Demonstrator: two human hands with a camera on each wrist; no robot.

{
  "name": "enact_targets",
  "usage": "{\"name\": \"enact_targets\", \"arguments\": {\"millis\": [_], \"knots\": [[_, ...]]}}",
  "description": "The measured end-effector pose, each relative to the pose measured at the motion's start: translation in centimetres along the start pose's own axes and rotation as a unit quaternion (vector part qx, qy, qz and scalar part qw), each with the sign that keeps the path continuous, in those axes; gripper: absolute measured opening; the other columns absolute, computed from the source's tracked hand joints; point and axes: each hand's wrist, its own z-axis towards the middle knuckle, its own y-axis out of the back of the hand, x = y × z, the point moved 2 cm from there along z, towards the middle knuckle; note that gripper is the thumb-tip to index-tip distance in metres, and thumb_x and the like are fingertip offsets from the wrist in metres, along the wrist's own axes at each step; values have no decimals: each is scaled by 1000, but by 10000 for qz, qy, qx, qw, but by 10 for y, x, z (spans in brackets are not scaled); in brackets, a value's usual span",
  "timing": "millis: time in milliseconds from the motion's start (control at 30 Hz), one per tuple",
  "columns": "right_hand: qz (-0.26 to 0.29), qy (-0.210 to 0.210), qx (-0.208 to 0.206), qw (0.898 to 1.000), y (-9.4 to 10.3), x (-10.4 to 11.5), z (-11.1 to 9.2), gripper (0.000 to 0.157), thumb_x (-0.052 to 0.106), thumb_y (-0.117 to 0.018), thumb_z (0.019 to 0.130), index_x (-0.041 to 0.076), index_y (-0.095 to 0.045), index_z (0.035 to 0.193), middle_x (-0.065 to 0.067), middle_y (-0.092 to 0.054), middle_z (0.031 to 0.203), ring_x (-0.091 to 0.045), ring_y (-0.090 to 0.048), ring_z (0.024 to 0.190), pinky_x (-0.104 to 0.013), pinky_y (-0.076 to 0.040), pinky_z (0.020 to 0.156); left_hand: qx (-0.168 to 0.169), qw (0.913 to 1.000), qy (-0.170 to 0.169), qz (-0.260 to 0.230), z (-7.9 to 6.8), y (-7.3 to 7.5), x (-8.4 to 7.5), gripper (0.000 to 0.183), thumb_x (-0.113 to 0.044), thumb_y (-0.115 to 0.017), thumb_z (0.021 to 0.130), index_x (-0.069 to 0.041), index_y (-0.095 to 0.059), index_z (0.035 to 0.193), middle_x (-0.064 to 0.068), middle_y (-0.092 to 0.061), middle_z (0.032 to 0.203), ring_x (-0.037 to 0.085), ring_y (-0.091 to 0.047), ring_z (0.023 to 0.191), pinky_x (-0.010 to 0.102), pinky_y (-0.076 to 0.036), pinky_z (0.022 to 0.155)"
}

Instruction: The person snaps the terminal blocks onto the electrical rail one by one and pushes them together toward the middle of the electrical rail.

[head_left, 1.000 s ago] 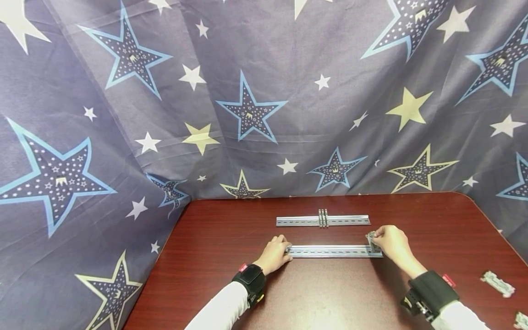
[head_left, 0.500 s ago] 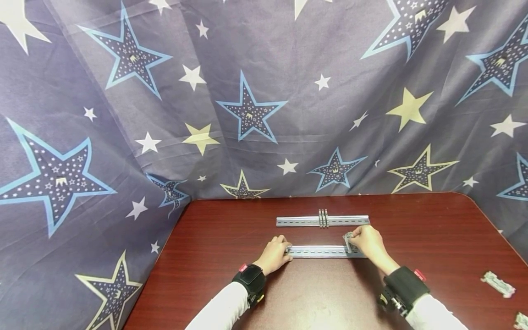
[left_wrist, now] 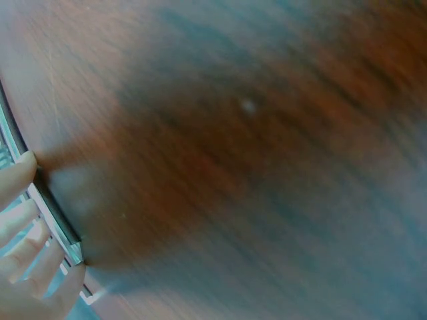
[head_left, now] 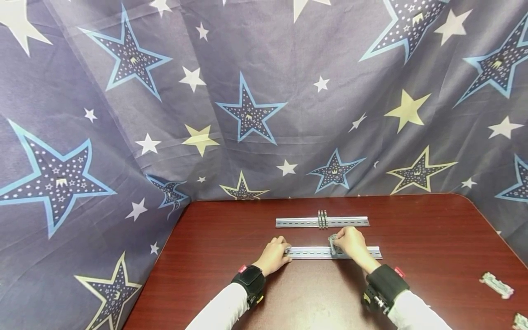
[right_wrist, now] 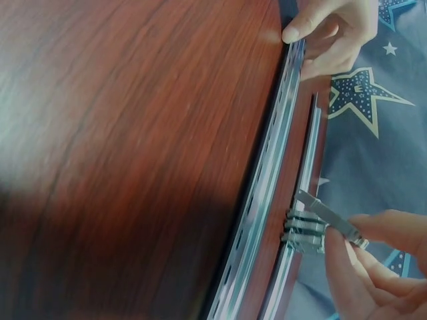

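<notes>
A slotted metal DIN rail (head_left: 311,252) lies crosswise on the table. At its left end my left hand (head_left: 273,257) grips it, thumb on the near edge and fingers on the far side; the left wrist view shows the fingertips (left_wrist: 28,160) along the rail. My right hand (head_left: 352,243) pinches a thin grey terminal block (head_left: 332,244) between thumb and fingers, tilted close over the rail about midway along. In the right wrist view, this block (right_wrist: 330,217) overlaps the far rail. That second DIN rail (head_left: 294,222) carries a small group of similar terminal blocks (head_left: 322,219).
Two loose terminal blocks lie at the right: one block (head_left: 497,285) beyond my right wrist, another (head_left: 520,321) cut off by the frame's corner. A star-patterned cloth (head_left: 247,160) hangs right behind the back edge of the reddish wooden table (head_left: 429,238).
My right hand has moved left along the near rail with the terminal block, from the rail's right end to about its middle. My left hand has kept its grip in place.
</notes>
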Motion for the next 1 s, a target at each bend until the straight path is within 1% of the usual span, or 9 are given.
{"name": "enact_targets", "arguments": {"millis": [333,567,667,800,1000], "knots": [[160,-84,116,9998,-18,10,1,6,6,-66,61,2,-62,63,-4,-60,60,-17,-53,55,-34,-43,58,37,10000,9,13,-1,-2,1,30,-23,-72,69,-7,-66,93,1,-51,84,17,-47,78,29,-40,65],[134,-21,130,9998,-29,19,2,5,6,-66,61,3,-61,61,-3,-59,58,-16,-52,53,-32,-43,57,-18,10000,-9,-62,-1,-1,0,29,-22,-73,68,-7,-66,93,1,-51,83,17,-47,78,30,-40,66],[123,-69,187,9997,-33,23,2,6,6,-66,61,3,-61,62,-4,-59,58,-17,-54,54,-33,-43,58,-29,10000,-2,-55,-1,-1,1,30,-23,-73,68,-7,-66,93,1,-51,83,17,-47,78,30,-41,66],[44,-30,198,9998,-38,27,2,6,6,-66,60,4,-61,61,-5,-60,60,-19,-55,57,-34,-44,60,-30,10000,-4,-22,-1,-1,1,29,-23,-73,68,-7,-66,92,1,-51,84,17,-47,78,30,-40,66],[63,87,108,9999,-47,34,1,5,5,-65,59,3,-60,60,-6,-60,61,-22,-56,60,-36,-44,62,-16,10000,30,-10,0,-2,1,30,-23,-73,68,-7,-66,93,1,-51,84,17,-47,78,29,-40,65]]}}
